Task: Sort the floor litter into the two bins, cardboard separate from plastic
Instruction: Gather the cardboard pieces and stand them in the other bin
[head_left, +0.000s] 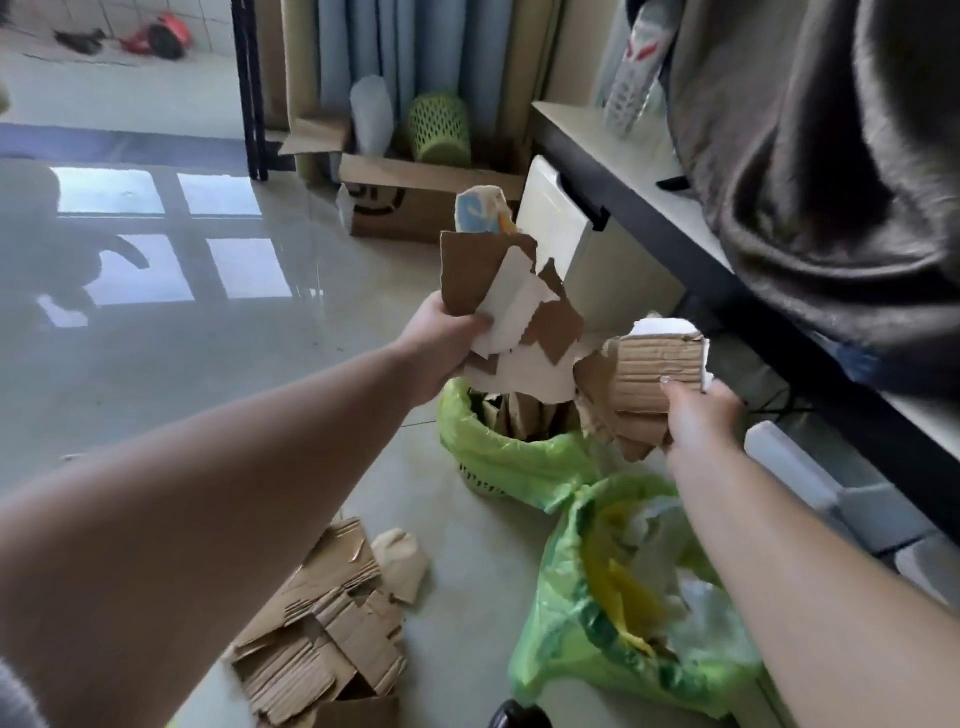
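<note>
Step in hand: cardboard deposit. Left hand (441, 343) clamped on torn cardboard sheets (498, 291); right hand (701, 415) pinching corrugated stack (654, 374). Both above cardboard bin (498, 457), centre frame. Plastic bin (571, 623) at 5 o'clock. Floor cardboard (322, 623) remains at 7 o'clock. Next move likely: lower, release over far bin.

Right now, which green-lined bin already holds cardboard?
The far bin, under both hands' cardboard: brown cardboard scraps stand in it. The near bin holds only plastic wrappers.
</note>
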